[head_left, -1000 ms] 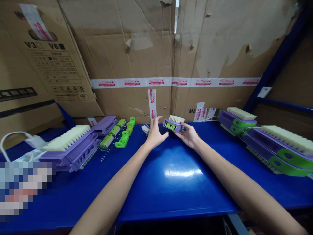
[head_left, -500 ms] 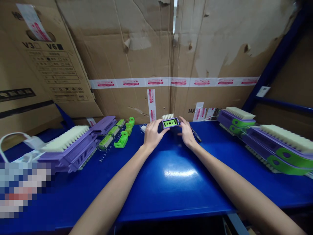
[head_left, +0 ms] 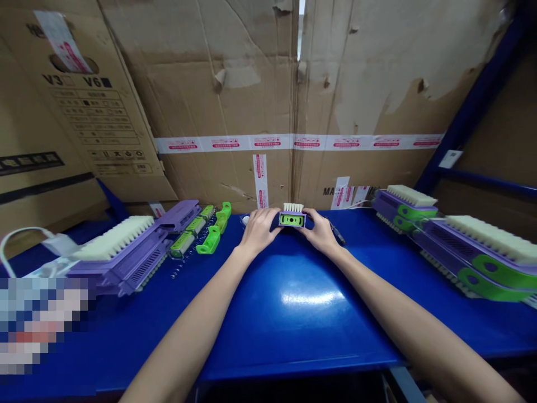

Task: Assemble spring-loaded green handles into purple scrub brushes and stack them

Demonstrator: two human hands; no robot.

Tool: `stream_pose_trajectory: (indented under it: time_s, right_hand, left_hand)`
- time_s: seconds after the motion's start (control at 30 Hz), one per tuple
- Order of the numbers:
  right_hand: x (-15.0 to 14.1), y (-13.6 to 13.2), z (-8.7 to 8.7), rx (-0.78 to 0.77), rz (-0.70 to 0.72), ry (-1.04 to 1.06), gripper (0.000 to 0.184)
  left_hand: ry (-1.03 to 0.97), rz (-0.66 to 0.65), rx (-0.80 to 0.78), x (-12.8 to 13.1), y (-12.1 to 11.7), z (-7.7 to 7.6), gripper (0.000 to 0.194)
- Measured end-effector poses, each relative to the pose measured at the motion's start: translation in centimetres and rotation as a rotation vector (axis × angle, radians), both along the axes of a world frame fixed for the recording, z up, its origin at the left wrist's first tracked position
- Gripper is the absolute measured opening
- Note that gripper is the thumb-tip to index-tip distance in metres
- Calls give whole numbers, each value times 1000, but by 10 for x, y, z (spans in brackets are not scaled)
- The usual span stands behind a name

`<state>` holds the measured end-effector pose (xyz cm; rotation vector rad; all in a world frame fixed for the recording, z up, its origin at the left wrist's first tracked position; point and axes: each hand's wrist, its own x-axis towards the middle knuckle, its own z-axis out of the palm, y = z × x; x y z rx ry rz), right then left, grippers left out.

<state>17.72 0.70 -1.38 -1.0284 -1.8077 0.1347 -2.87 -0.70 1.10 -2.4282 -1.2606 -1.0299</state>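
Both hands grip a purple brush point(head_left: 292, 213) with cream bristles on top and a green, slotted end facing me. My left hand point(head_left: 259, 228) wraps its left side, thumb along the lower edge. My right hand point(head_left: 320, 228) closes on the right side in the same way. A thin dark tool point(head_left: 338, 235), its kind unclear, lies on the blue table point(head_left: 302, 336) just beyond my right hand. Beside my left hand a small white item point(head_left: 245, 221) is partly hidden.
Purple brushes point(head_left: 121, 252) are piled at left, near several green brackets point(head_left: 208, 240), green blocks point(head_left: 183, 244) and small springs or screws point(head_left: 173, 274). More green-ended brushes point(head_left: 486, 246) lie at right. A cardboard wall point(head_left: 218, 106) closes off the back; a white charger point(head_left: 61, 243) with cable sits far left.
The brush has swung from angled to end-on and sits slightly lower. My left hand came onto it; my right hand let go briefly and grips it again. The dark tool has become visible.
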Motion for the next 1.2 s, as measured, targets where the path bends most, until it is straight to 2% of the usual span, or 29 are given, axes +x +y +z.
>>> stream_pose_trajectory:
  time_s: [0.17,0.23,0.27,0.37,0.47,0.7,0.77,0.87,0.97,1.03,1.1,1.13,1.2]
  right_hand:
    - [0,0,-1,11,-28,-29,39]
    - [0,0,-2,17,-36,-57,39]
    - [0,0,-2,21,-45,-74,40]
    - [1,-1,-1,38,-72,-151,40]
    - [-1,-4,1,81,-93,-257,39]
    - [-11,-15,8,142,-192,-492,28]
    - [-13,-17,8,141,-215,-530,27]
    - [-14,-18,8,149,-221,-561,28]
    - [-14,-18,8,155,-223,-565,28]
    - [-13,-18,8,152,-222,-562,27]
    - [-13,-18,8,150,-221,-562,27]
    - [-13,-18,8,150,-221,-564,27]
    - [-13,-18,8,152,-225,-571,27]
  left_hand:
    - [76,479,-59,-9,2,-5,46]
    - [78,604,-156,-12,4,-6,45]
    - [82,625,-208,-12,4,-5,41]
    - [70,569,-312,-13,5,-1,28]
    - [40,516,-315,-12,3,3,20]
    - [-13,512,-338,-14,5,-2,29]
    - [-167,491,-365,-16,9,-2,33]
    - [-661,429,-522,-17,16,3,37]
    - [-1240,233,-839,-17,19,11,29]
    - [-1472,70,-1003,-17,19,15,23]
    - [-1545,16,-1042,-18,18,16,20]
    - [-1522,40,-1022,-19,18,16,20]
    - [-1356,175,-903,-21,16,15,24]
